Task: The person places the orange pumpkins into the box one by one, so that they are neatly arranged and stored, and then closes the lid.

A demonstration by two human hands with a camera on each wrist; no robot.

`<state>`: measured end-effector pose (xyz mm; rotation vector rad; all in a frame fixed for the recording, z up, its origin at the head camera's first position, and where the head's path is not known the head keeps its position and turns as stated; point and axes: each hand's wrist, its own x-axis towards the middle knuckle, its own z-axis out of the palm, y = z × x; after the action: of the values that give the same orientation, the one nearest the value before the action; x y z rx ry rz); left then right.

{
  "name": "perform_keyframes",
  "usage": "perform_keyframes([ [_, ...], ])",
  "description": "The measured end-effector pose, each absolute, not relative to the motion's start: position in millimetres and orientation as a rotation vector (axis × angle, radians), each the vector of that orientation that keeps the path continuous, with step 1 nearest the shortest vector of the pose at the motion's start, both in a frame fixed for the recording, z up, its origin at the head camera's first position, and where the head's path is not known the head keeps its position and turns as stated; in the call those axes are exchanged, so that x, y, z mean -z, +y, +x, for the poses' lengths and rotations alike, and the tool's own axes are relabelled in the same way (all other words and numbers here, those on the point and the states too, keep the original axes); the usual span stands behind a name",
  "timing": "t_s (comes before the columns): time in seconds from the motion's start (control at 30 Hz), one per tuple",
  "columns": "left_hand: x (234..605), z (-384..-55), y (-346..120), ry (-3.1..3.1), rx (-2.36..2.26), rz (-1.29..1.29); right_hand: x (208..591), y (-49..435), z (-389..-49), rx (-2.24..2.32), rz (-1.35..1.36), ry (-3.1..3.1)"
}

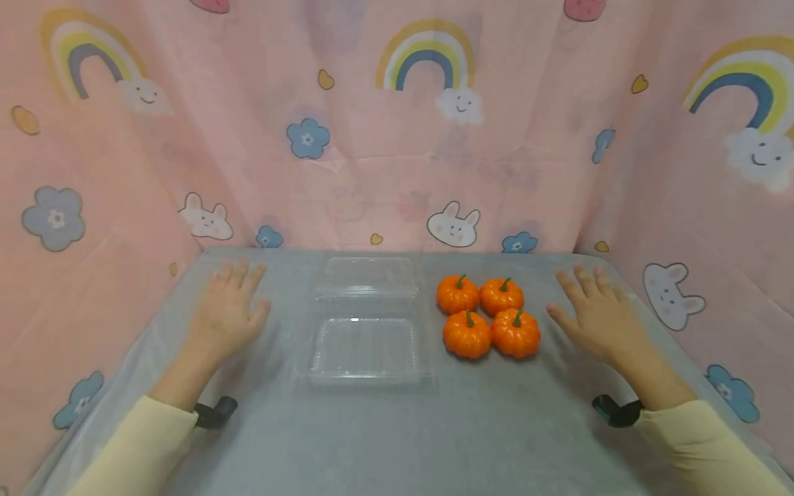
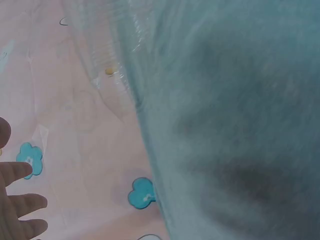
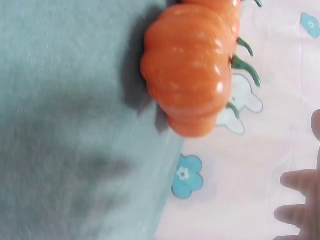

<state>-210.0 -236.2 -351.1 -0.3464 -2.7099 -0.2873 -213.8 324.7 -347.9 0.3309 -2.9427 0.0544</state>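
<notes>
A clear plastic clamshell box (image 1: 366, 344) lies opened out on the grey cloth, its lid (image 1: 371, 275) folded back toward the wall. Several small orange pumpkins (image 1: 467, 335) with green stems sit in a tight cluster just right of the box. My left hand (image 1: 228, 310) hovers left of the box, fingers spread, holding nothing. On the other side, my right hand (image 1: 592, 313) is held to the right of the pumpkins, also with spread fingers and nothing in it. Up close in the right wrist view, one pumpkin (image 3: 187, 60) partly hides the others.
Grey cloth (image 1: 372, 441) covers the table. Pink printed fabric (image 1: 372, 179) rises behind it and along both sides. A dark wrist-camera mount (image 1: 216, 412) juts inward from the left wrist, and a similar mount (image 1: 616, 411) from the right.
</notes>
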Motion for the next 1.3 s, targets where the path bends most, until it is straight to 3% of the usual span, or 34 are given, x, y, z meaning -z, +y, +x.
perform_keyframes([
  [0.43, 388.2, -208.9, -217.1, -2.724, 0.746, -0.338, 365.4, 304.1, -214.6, -0.312, 0.435, -2.903],
  [0.97, 407.9, -210.2, -194.6, -2.766, 1.436, -0.191, 385.2, 292.6, -215.3, -0.659, 0.251, -3.033],
  [1.3, 414.3, -212.6, -188.7, -2.757, 1.608, -0.129, 394.2, 289.4, -215.3, -0.738, 0.266, -3.022],
])
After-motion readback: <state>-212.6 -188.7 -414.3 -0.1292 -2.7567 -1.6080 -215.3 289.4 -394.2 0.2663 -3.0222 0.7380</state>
